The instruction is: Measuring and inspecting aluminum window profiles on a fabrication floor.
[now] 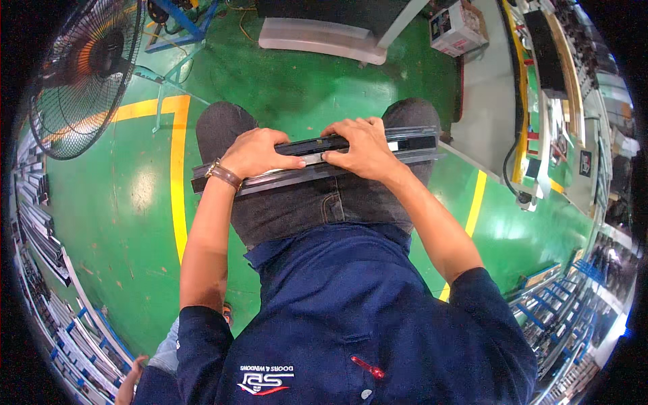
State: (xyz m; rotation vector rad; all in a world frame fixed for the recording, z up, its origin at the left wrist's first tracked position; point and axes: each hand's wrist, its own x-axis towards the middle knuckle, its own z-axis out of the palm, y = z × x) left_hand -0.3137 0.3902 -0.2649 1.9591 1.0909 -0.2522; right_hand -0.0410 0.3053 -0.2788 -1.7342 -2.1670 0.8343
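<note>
A long black metal profile, with grooves along its length, lies across my thighs from left to right. My left hand is closed around its left half, with the thumb pointing inward along the near side. My right hand grips the profile right of the middle, its fingers over the far edge. Both thumbs press near a small pale silvery piece set in the profile between the hands. Whether that piece is fixed or loose, I cannot tell. The undersides of the profile and some fingertips are hidden.
A large black fan stands at the far left. Ahead is a pale machine base; a white carton sits far right near a workbench. Racks of profiles line the left. Another person's hand shows at lower left.
</note>
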